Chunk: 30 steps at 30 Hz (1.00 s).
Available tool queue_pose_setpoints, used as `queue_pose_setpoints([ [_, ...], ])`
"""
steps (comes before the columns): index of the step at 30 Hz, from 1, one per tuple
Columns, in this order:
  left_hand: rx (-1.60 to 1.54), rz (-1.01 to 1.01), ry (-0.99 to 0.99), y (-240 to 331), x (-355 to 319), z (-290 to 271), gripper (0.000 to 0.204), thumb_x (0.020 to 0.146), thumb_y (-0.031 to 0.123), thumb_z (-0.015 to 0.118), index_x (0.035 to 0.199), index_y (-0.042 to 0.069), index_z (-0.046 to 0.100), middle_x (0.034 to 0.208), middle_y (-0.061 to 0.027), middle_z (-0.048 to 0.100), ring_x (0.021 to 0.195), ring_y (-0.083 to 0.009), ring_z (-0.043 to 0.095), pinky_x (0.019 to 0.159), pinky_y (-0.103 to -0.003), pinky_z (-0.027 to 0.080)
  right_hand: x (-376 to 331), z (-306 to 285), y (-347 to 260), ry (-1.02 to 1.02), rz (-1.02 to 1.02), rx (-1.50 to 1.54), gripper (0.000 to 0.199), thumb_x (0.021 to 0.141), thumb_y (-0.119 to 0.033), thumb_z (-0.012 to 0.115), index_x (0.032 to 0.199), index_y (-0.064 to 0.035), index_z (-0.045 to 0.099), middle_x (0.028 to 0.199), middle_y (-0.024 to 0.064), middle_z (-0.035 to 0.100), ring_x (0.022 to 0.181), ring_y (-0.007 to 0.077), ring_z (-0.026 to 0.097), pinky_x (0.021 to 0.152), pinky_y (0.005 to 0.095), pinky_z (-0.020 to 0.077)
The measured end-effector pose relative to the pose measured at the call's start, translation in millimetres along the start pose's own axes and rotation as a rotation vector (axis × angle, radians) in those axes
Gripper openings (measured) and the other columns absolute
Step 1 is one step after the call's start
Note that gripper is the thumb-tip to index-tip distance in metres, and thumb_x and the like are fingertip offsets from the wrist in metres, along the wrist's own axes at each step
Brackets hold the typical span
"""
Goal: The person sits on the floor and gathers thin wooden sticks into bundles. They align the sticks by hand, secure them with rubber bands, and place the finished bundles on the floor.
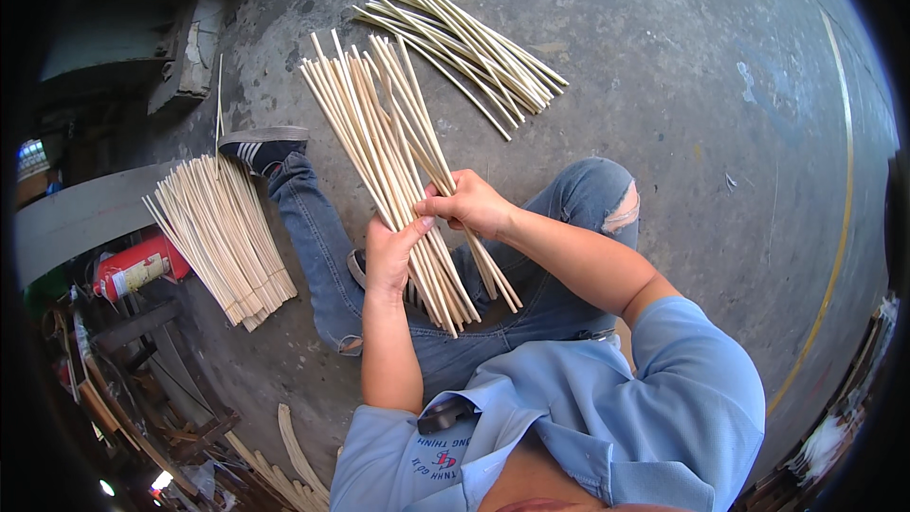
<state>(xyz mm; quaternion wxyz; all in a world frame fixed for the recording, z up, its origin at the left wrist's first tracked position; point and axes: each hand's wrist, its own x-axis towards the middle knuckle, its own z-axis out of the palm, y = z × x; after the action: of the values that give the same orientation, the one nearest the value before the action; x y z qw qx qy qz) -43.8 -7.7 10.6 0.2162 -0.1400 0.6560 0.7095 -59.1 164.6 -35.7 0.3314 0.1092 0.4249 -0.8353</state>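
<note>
Both hands clamped on a fan of pale sticks, over the lap, above the grey concrete floor [664, 85].

Biggest first: beyond the grip, up and to its right, a loose pile of sticks [464, 38] lies on the floor; well off to the grip's left, a tidy stack of cut sticks [223, 237] sits beside a red extinguisher [133, 265]. Now the held bundle of sticks [379, 123], splaying away from the fists. Left hand [391, 251] wraps it from below; right hand [474, 204] pinches it just above, fingers closed, the two touching.
</note>
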Motion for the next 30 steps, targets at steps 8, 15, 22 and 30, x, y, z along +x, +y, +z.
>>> queue_pose_setpoints([
  [8, -0.107, -0.108, 0.060, -5, 3, -15, 0.033, 0.086, 0.004, 0.079, 0.114, 0.001, 0.061, 0.092, -0.0055, 0.066, 0.075, -0.0161, 0.067, 0.067, -0.030, 0.058, 7, -3, 2, 0.071, -0.076, 0.160, 0.026, 0.093, -0.025, 0.076, 0.102, -0.0041, 0.063, 0.065, -0.0031, 0.052, 0.052, 0.0094, 0.046, 0.056, 0.0320, 0.0500],
  [15, -0.009, -0.040, -0.059, 1, 3, 8, 0.040, 0.086, -0.001, 0.077, 0.124, -0.002, 0.063, 0.112, -0.0073, 0.069, 0.100, -0.0176, 0.068, 0.084, -0.031, 0.057, 2, -1, -3, 0.017, -0.003, 0.010, 0.022, 0.082, -0.017, 0.084, 0.087, -0.0060, 0.067, 0.072, 0.0018, 0.062, 0.059, 0.0106, 0.056, 0.052, 0.0275, 0.0469],
  [22, -0.145, -0.079, -0.019, -12, 5, -9, 0.029, 0.094, 0.008, 0.071, 0.120, -0.002, 0.061, 0.097, -0.0075, 0.069, 0.084, -0.0157, 0.068, 0.076, -0.029, 0.058, 2, 9, -2, 0.022, -0.034, 0.258, 0.010, 0.088, -0.012, 0.071, 0.089, -0.0040, 0.065, 0.073, 0.0040, 0.062, 0.060, 0.0126, 0.057, 0.053, 0.0266, 0.0449],
  [30, -0.160, -0.127, 0.028, -12, 4, -13, 0.028, 0.095, 0.007, 0.066, 0.122, -0.002, 0.061, 0.093, -0.0096, 0.069, 0.079, -0.0176, 0.069, 0.068, -0.030, 0.060, 3, 0, -5, 0.099, -0.027, 0.076, 0.020, 0.086, -0.017, 0.076, 0.094, -0.0030, 0.065, 0.074, 0.0061, 0.065, 0.059, 0.0125, 0.058, 0.051, 0.0282, 0.0458],
])
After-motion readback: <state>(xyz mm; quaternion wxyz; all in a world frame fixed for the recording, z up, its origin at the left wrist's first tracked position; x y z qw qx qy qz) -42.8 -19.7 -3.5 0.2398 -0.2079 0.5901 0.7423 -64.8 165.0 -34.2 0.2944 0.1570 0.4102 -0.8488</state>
